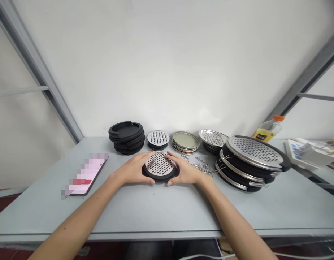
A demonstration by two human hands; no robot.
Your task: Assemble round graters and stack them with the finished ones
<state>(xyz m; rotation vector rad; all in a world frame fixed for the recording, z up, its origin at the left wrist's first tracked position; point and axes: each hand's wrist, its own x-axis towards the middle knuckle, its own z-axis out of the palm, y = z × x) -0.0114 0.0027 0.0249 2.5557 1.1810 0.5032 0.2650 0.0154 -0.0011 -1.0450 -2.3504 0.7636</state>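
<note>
A round perforated metal disc (160, 164) lies in a black ring (160, 177) on the grey table, at the middle. My left hand (136, 168) curves round the ring's left side, with the thumb at its front edge. Around the right side wraps my right hand (186, 169), its fingers reaching over the disc's rim and its thumb at the front. Behind them stand a stack of black rings (126, 137), a small pile of perforated discs (158, 138) and a pile of greenish round plates (185, 141).
Wire clips (203, 167) lie right of my right hand. Beyond are larger perforated plates (212, 138) and a tall stack of assembled discs (252, 159). A bottle (268, 129) and a white box (304, 155) stand far right. A phone (87, 175) lies left on the table (156, 213).
</note>
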